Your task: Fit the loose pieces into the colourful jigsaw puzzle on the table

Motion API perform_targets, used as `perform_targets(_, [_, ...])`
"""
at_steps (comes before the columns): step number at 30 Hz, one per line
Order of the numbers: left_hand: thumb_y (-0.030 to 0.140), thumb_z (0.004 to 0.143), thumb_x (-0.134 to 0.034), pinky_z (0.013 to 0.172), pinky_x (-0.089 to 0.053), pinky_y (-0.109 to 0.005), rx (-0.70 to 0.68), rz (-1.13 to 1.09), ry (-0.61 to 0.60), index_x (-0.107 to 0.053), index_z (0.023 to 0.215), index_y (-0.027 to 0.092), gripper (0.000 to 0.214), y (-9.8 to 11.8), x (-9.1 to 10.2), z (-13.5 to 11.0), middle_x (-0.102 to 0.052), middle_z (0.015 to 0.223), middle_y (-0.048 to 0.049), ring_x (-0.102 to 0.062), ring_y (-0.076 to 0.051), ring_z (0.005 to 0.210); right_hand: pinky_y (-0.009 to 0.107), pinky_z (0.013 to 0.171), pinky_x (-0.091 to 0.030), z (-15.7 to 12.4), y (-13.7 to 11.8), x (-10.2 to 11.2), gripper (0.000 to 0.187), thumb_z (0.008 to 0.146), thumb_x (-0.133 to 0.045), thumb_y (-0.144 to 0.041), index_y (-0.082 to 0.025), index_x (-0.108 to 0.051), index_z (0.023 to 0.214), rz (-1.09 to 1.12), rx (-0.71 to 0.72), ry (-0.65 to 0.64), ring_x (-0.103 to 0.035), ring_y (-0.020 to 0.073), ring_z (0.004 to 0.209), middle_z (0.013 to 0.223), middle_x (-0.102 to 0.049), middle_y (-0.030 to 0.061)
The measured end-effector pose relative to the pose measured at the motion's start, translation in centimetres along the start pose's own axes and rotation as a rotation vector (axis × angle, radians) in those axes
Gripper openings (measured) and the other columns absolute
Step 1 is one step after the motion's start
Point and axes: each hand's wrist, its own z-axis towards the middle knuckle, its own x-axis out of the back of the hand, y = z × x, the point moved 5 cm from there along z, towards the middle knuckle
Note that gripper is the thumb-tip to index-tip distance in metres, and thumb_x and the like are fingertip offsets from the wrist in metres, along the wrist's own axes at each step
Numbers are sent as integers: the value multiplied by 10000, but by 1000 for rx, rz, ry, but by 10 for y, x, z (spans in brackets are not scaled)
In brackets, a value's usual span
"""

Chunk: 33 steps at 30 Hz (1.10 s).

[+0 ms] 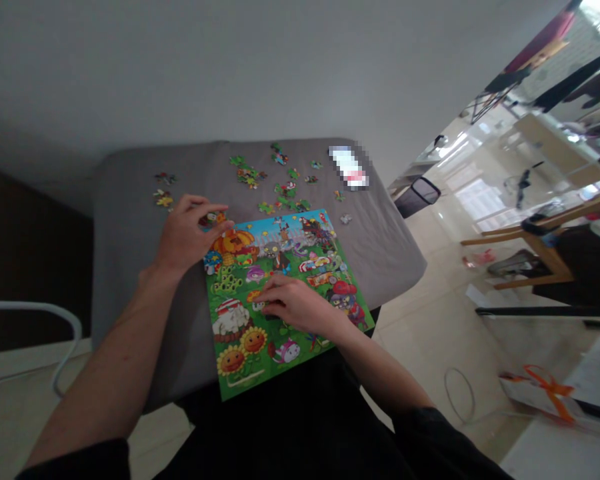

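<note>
Colourful cardboard shows between the thumb and fingertips of the left hand [190, 230]: a small puzzle piece [213, 218], pinched just above the top left corner of the puzzle board [240, 373]. The right hand [295, 303] lies palm down on the middle of the board, fingers bent and drawn together with the tips against the picture. Whether they grip a piece there cannot be told. The board is a bright cartoon garden scene with sunflowers along its near edge. It rests on a grey padded surface [130, 200] and overhangs the near side. Beyond the hands, loose pieces [247, 175] lie scattered over the far part of the surface, with a few more off to the left. A pixelated object [349, 167] sits at the far right corner. A black bin [421, 193] stands on the pale floor beyond, and a wooden chair [535, 243] is further right.
</note>
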Motion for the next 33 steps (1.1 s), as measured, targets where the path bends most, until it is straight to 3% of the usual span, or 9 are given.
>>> perform_targets(3, [438,1030,-805,1000,-620,-315,-18,-31,26,-799,1277,150,380,-3,-2,-1,-626,1242,-40,-646,-115,975,406,1126,-568,6,-4,-3,281,1062,-706,-114,-144,-814,1320,-64,0,-29,-726,248,1247,1265,-770,140])
perform_targets(8, [344,973,-873,953,-635,-327,-48,-74,45,-804,1285,207,348,-6,-3,-1,-638,1238,-54,-640,-140,970,439,1148,-568,9,-5,-7,458,1029,-756,-114,-187,-712,1479,-140,-37,-4,-704,272,1334,1393,-760,136])
perform_targets(11, [371,989,-858,942,-624,-327,-56,-82,38,-798,1288,192,354,-5,-2,-3,-634,1229,-48,-617,-127,919,427,1126,-572,7,-9,-9,431,1029,-770,-143,-186,-719,1455,-236,-17,9,-703,271,1311,1342,-770,123])
perform_targets(16, [476,1033,-796,933,-611,-306,-50,-82,0,-782,1299,148,423,-2,0,-4,-621,1225,-43,-609,-111,883,395,1078,-565,-8,-21,-17,186,1113,-673,-256,-196,-806,1228,-453,113,25,-674,249,1194,1218,-769,86])
perform_targets(23, [602,1080,-677,1091,-553,-337,-31,-93,-53,-771,1283,103,547,0,-4,-6,-624,1292,-56,-610,-168,1132,444,1016,-590,-30,-22,-33,296,1105,-693,-375,-171,-725,1317,-622,127,112,-623,298,1233,1305,-748,114])
perform_targets(28, [622,1046,-679,922,-589,-292,0,-194,-53,-799,1222,157,511,0,-16,-10,-633,1278,-38,-640,-155,1019,456,970,-609,-31,-27,-41,376,1084,-721,-384,-125,-696,1355,-647,105,107,-645,303,1179,1334,-745,118])
perform_targets(33, [708,887,-779,757,-631,-334,8,-324,-33,-837,1063,241,503,9,-20,-16,-670,1132,-66,-671,-189,871,465,938,-625,-32,-31,-49,459,1069,-733,-456,-96,-695,1351,-612,41,130,-661,314,1145,1298,-744,160])
